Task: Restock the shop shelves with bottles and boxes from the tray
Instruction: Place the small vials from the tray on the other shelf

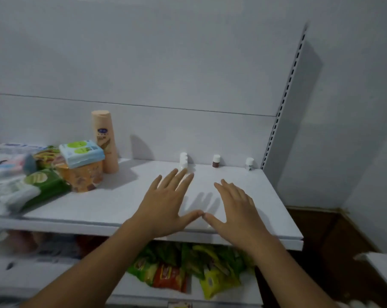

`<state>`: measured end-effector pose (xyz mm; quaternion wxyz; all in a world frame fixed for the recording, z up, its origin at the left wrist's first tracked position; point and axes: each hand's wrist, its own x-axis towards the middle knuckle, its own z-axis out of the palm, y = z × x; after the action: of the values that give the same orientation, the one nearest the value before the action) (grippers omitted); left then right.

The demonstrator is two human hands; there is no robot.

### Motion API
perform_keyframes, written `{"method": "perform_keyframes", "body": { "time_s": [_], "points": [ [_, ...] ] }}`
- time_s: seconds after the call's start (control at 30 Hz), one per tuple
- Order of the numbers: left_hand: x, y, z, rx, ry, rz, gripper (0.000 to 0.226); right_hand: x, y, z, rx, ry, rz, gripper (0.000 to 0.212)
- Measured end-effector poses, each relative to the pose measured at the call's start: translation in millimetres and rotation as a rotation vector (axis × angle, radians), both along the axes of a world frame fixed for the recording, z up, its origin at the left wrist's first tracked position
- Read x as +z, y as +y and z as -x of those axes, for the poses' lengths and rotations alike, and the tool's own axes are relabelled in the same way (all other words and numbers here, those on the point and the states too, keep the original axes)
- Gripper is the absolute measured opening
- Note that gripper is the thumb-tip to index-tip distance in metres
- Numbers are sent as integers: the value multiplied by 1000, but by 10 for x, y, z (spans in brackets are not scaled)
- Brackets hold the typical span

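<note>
Both hands are held spread and flat just over the upper shelf [121,210], thumbs meeting tip to tip. The fingers of the left hand [165,205] and the right hand [234,207] are stretched straight, and nothing is gripped by either. The pose is judged to be a pause between items, not a grasp.

Three small bottles are lined up at the far edge against the back panel [188,130], probably so that the near part is kept free for more stock: a white bottle [183,161], a brown bottle [216,161] and a clear bottle [249,163]. The white one is just beyond the left fingertips [184,172]; contact cannot be told.

To the far left a tall peach bottle [105,141] is stood upright beside heaped packets [54,174]. A blue badge is seen on its label, but the writing is too blurred to be read. Snack packets [179,270] are laid on the lower shelf [54,278]. The tray is not seen.
</note>
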<state>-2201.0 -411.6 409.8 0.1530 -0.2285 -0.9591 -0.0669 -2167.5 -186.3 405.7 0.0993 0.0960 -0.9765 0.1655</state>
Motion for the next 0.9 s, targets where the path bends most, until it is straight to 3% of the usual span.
{"method": "perform_keyframes", "body": {
  "time_s": [0.27,0.47,0.67,0.9],
  "points": [
    [-630,416,-1609,8,-67,56,98,-710,572,-1472,117,-5,0,83],
    [-1522,686,-2300,34,-279,93,97,-1530,938,-2126,81,-229,82,81],
    [-2369,902,-2448,7,-515,77,93,-2337,1101,-2328,-52,-437,142,77],
    [-3761,1247,-2156,6,-931,-26,77,-3657,1202,-2162,-290,-708,321,69]
  ]
}}
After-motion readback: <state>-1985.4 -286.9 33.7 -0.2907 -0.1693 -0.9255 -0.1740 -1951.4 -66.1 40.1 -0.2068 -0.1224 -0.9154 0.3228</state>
